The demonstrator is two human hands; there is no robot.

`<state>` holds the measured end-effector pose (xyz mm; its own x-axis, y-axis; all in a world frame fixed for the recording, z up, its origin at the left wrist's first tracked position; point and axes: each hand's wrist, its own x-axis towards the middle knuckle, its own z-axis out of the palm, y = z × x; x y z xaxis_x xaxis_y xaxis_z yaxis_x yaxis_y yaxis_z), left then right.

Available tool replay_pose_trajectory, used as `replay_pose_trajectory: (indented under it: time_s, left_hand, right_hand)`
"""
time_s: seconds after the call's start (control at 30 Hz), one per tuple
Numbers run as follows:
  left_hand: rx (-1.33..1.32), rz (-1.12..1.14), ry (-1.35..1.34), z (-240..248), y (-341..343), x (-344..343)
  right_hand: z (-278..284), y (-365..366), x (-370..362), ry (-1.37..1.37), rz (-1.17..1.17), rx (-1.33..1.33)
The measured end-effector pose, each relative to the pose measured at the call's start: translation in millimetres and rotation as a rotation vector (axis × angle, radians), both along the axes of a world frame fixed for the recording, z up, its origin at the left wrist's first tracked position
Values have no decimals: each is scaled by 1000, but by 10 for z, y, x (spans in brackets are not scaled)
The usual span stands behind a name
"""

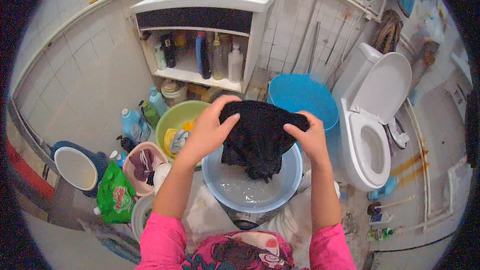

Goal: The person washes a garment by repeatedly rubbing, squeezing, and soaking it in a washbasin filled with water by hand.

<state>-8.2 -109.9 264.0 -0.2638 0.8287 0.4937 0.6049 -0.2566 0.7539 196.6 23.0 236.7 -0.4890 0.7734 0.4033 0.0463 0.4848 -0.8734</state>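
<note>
A black garment (257,137) hangs bunched between my two hands, its lower end dangling over a light blue basin (250,209) with some clear water in it. My left hand (215,125) pinches the garment's upper left edge between thumb and fingers. At the upper right edge, my right hand (307,135) grips the cloth the same way, thumb in front. Whether the lowest tip of the cloth touches the water, I cannot tell. The garment's exact kind does not show.
Left of the basin stand a green tub (162,132) with yellow and grey cloths, a pink basin (131,170) with dark cloth, and a green detergent pouch (115,195). A blue bucket (303,95) stands behind, a white toilet (367,142) at right, a bottle-filled cabinet (255,45) at the back.
</note>
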Motion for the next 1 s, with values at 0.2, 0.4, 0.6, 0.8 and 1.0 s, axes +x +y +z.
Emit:
replay_pose_trajectory:
  time_s: [0.2, 0.4, 0.6, 0.8, 1.0]
  left_hand:
    - [-236, 138, 23, -1251, 262, -56]
    - [-581, 42, 295, -2567, 521, 169]
    - [-713, -12, 665, -3109, 434, 460]
    - [-795, -19, 724, -3379, 572, 534]
    - [-847, -36, 685, -3292, 738, 380]
  right_hand:
    - [-1099, 154, -91, -336, -53, 58]
    - [-2251, -22, -209, -693, -13, 261]
    - [-2716, -356, -289, -1070, 114, 350]
    - [-3047, -212, -263, -1196, 103, 387]
    - [-2600, -75, -439, -1351, 206, 141]
